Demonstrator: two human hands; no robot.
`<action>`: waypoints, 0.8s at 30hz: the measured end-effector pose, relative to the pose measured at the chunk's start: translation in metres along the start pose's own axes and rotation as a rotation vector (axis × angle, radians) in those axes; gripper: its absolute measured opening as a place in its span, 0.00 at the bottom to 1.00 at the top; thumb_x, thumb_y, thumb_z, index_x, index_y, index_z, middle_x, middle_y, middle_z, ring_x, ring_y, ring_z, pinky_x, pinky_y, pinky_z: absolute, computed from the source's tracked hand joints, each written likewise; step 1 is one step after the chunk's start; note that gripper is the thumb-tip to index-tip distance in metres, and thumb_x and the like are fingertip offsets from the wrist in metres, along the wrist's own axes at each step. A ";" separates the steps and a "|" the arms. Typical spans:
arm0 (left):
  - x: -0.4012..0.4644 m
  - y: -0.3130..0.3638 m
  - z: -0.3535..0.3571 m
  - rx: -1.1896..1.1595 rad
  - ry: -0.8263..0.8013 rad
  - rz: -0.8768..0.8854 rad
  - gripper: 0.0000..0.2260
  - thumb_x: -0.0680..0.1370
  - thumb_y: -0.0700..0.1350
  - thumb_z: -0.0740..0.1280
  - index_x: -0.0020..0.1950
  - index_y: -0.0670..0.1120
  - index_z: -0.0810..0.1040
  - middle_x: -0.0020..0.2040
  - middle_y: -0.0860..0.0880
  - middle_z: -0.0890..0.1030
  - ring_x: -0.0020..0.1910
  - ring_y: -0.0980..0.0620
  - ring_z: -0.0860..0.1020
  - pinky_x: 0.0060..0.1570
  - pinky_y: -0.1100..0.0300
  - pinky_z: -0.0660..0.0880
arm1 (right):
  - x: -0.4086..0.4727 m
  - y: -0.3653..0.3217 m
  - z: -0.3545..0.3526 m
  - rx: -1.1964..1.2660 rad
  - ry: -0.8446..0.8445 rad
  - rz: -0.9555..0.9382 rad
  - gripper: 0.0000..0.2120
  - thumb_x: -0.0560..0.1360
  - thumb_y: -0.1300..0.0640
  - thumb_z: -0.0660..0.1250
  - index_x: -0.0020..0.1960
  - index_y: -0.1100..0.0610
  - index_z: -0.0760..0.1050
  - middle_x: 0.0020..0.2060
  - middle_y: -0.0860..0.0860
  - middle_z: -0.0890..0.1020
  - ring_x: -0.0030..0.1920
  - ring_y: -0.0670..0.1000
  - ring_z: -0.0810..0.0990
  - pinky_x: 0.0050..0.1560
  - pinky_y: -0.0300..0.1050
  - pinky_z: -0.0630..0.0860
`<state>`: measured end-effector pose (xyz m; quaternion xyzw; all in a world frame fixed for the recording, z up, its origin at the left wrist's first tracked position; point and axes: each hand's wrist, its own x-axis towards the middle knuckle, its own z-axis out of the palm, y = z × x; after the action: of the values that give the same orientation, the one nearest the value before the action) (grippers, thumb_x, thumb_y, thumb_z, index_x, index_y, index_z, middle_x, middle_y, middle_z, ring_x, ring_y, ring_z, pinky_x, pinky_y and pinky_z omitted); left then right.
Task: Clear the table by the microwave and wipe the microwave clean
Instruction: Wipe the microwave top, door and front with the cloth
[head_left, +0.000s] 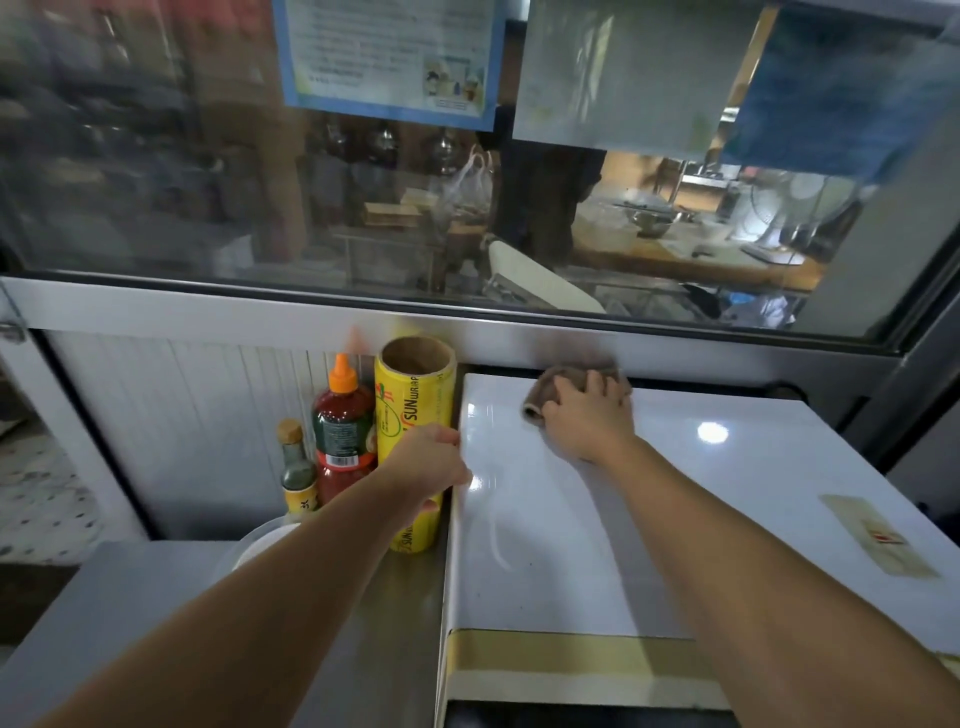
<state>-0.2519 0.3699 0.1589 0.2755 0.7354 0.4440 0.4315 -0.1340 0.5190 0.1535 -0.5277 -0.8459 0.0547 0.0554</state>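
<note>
While right hand (587, 415) presses cloth (545, 387) on microwave (675, 493), left hand (431, 460) grips yellow wrap roll (413, 405), 2 sauce bottles (343, 426) beside.

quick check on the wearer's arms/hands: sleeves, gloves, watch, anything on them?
Nothing worn that shows. Both forearms are bare up to the frame edge: no sleeves in view. Left hand and right hand have no gloves; no watch, band or ring visible.

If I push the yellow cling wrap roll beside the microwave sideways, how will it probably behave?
The cling wrap roll stands upright on end, tall and narrow, so it would probably tip. Being a cylinder, it would likely roll once down. Its hollow core suggests it is fairly light.
</note>
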 end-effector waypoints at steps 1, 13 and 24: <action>-0.001 -0.001 0.000 -0.013 0.002 -0.001 0.21 0.75 0.32 0.65 0.66 0.45 0.72 0.58 0.45 0.74 0.55 0.46 0.70 0.49 0.52 0.69 | -0.003 -0.016 0.003 0.011 -0.005 -0.058 0.21 0.77 0.49 0.52 0.70 0.48 0.60 0.73 0.59 0.57 0.73 0.62 0.52 0.72 0.57 0.51; -0.003 -0.002 0.003 0.096 0.047 0.078 0.21 0.75 0.33 0.64 0.69 0.42 0.71 0.65 0.41 0.74 0.50 0.49 0.71 0.48 0.56 0.71 | -0.031 0.050 -0.005 -0.023 0.019 -0.026 0.23 0.79 0.48 0.50 0.74 0.47 0.57 0.74 0.55 0.56 0.74 0.58 0.50 0.73 0.53 0.53; 0.009 0.021 0.060 0.785 0.272 0.370 0.27 0.73 0.42 0.64 0.72 0.52 0.65 0.69 0.49 0.70 0.68 0.46 0.67 0.66 0.52 0.64 | -0.014 0.044 -0.005 0.036 -0.028 -0.268 0.27 0.76 0.56 0.57 0.74 0.47 0.59 0.73 0.55 0.58 0.74 0.57 0.51 0.74 0.52 0.51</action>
<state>-0.2033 0.4111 0.1601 0.4841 0.8364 0.2335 0.1073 -0.0881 0.5259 0.1510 -0.4081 -0.9083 0.0694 0.0598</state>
